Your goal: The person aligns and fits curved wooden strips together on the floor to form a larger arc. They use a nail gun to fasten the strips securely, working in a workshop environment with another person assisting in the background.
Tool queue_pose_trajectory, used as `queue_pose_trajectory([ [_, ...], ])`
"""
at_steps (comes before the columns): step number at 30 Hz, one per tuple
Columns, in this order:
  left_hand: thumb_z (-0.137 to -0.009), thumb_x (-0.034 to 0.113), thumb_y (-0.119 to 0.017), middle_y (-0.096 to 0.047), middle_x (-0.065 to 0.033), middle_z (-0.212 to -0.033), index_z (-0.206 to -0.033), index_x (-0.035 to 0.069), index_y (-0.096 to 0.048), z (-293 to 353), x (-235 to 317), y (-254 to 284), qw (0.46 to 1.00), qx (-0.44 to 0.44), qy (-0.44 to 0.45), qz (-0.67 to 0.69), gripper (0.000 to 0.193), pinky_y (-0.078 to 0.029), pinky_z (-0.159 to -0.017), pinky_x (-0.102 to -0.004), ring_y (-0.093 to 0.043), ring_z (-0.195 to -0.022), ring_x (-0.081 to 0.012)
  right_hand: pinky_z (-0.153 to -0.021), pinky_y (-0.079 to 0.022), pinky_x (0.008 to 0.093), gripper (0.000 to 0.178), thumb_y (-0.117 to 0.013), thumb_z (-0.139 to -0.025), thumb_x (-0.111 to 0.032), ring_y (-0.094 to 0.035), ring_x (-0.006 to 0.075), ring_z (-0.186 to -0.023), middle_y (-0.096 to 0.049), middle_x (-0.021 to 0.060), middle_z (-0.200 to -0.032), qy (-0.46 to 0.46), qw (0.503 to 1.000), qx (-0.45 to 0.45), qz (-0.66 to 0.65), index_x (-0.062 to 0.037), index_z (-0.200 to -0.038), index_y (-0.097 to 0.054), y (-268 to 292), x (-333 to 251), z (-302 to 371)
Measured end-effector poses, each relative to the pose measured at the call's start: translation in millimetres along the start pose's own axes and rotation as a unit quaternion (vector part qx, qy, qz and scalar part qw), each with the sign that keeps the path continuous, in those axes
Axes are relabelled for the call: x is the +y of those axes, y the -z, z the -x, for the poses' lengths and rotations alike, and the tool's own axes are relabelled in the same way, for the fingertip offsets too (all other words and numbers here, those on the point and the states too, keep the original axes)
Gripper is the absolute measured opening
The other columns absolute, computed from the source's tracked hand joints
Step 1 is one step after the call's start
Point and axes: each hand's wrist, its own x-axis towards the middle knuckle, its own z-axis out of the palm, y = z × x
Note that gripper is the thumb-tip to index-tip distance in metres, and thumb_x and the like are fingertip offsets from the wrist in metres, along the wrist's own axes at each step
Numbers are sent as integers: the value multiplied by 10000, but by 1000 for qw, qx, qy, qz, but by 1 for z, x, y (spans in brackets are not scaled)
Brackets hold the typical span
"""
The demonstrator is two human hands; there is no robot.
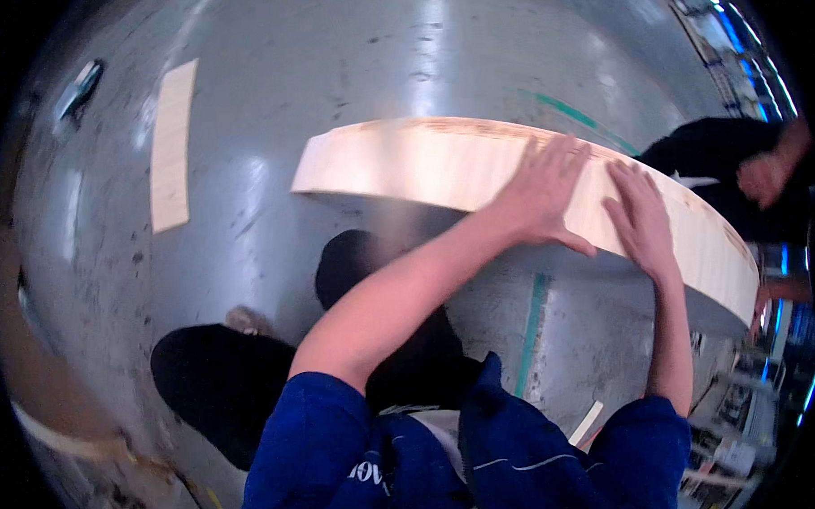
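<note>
A long, pale wooden board [422, 167], bent into an arc by the lens, stretches across the picture in front of me. My left hand [545, 196] lies on its broad face, fingers spread toward the far edge and thumb stretched out by the near edge. Just to the right, my right hand [641, 215] rests on the same board, fingers extended and thumb apart. Neither hand's fingers wrap round the board as far as I can see; its underside is hidden.
At the right, a person in dark clothing [713, 145] has one hand [764, 177] raised and another by the board's right end. A narrow wooden strip [172, 146] lies on the grey floor [267, 89] at the left. Green tape [531, 331] marks the floor. Cluttered shelving [745, 413] stands far right.
</note>
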Motion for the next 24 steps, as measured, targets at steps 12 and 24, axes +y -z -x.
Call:
queue_pose_trajectory([
  [12,-842,462,-776,-565,-262,-1347,-1427,-62,-457,113,-10,121,980,-17,193,-39,848,-423,-1112,-425,-541,-1271,-379,-1236,-241,464,506,-575,-956,-145,-396,375,-1437,-472,226,-1501,13,999,-41,-20,-7,-1438,-503,12,-83,-25],
  [24,-678,217,-888,-473,-196,-1468,-1459,36,-442,143,-104,160,947,-166,251,-108,917,-422,-1139,-409,-501,-1333,-353,-927,-511,437,438,-653,-934,-350,-661,370,-1063,-708,203,-1113,-44,989,-105,-99,-19,-1220,-677,-18,-68,-118],
])
